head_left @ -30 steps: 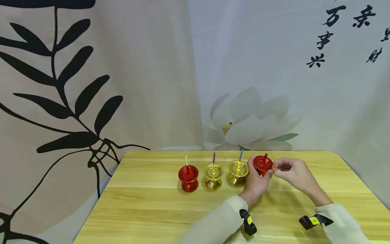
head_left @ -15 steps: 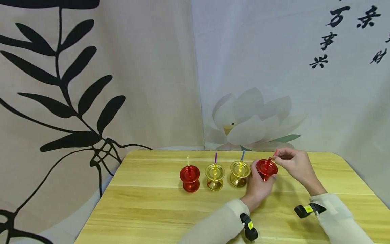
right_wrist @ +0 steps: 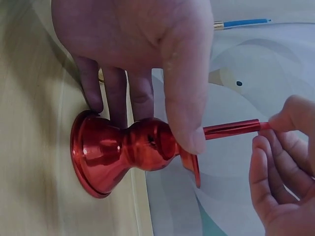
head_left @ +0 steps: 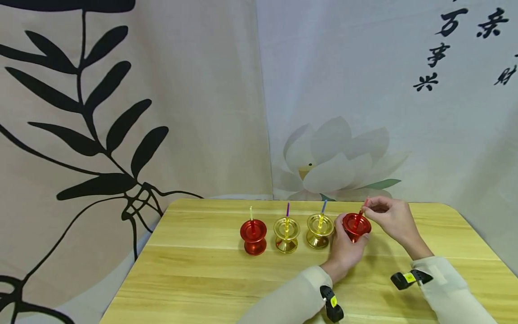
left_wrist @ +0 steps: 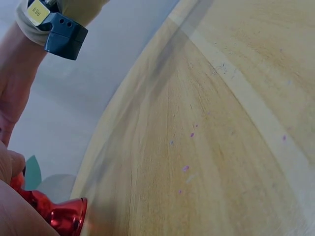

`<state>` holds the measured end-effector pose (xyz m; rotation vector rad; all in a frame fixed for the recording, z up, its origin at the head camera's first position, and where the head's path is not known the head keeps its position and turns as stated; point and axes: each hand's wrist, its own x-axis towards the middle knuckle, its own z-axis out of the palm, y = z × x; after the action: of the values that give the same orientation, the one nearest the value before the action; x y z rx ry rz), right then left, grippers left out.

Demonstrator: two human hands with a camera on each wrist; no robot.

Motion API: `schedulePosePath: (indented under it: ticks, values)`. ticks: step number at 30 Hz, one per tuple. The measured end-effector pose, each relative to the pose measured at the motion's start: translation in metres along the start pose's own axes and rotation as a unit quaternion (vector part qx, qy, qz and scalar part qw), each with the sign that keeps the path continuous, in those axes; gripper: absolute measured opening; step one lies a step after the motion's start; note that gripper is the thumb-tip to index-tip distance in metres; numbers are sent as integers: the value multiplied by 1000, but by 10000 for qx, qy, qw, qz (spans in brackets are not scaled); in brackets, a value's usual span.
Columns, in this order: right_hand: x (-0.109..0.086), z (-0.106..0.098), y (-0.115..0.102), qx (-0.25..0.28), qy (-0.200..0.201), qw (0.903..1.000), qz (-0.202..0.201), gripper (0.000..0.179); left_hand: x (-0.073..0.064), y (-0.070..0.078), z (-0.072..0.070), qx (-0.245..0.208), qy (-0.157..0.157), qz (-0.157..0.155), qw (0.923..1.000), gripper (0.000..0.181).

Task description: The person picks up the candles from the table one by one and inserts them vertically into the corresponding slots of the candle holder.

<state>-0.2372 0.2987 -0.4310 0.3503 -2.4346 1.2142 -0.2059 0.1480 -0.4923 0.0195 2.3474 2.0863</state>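
My left hand (head_left: 346, 254) grips a shiny red candle holder (head_left: 356, 228) around its waist. In the right wrist view, the thumb of that hand lies by the dish and its other fingers are behind the stem; the holder's base (right_wrist: 88, 152) is close over the wood. A narrow red tube (right_wrist: 231, 129) rises from the dish. My right hand (head_left: 390, 218) pinches a small pink candle (right_wrist: 265, 126) between thumb and fingertips, its lower end right at the tube's mouth. In the left wrist view only part of the holder (left_wrist: 64, 214) shows.
Left of my hands stand a gold holder with a blue candle (head_left: 324, 206), a gold holder (head_left: 286, 243) with a purple candle, and a red holder (head_left: 254, 245) with a pale yellow candle. Small purple specks dot the wooden table (left_wrist: 221, 162). A printed curtain hangs behind.
My right hand has risen from beside the dish to over the tube, bringing the pink candle upright in line with it. The left hand still grips the red candle holder.
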Motion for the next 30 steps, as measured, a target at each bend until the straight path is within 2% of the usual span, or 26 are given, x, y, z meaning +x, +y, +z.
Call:
schedulePosePath:
  ticks: [6, 19, 26, 28, 30]
  values:
    - [1, 0, 0, -56, -44, 10000, -5, 3, 0, 0, 0, -48, -12, 49, 10000, 69]
    - [2, 1, 1, -39, -141, 9999, -59, 7, -2, 2, -5, -1, -66, -26, 10000, 71]
    - [1, 0, 0, -82, -219, 9997, 22, 6, -11, 4, -17, 56, -595, -292, 9978, 79]
    - [1, -1, 0, -108, -228, 9997, 25, 6, -17, 7, -24, 132, -854, -391, 9955, 77]
    - [0, -1, 0, -130, -221, 9997, 19, 5, -23, 11, -35, 248, -1158, -616, 9910, 76]
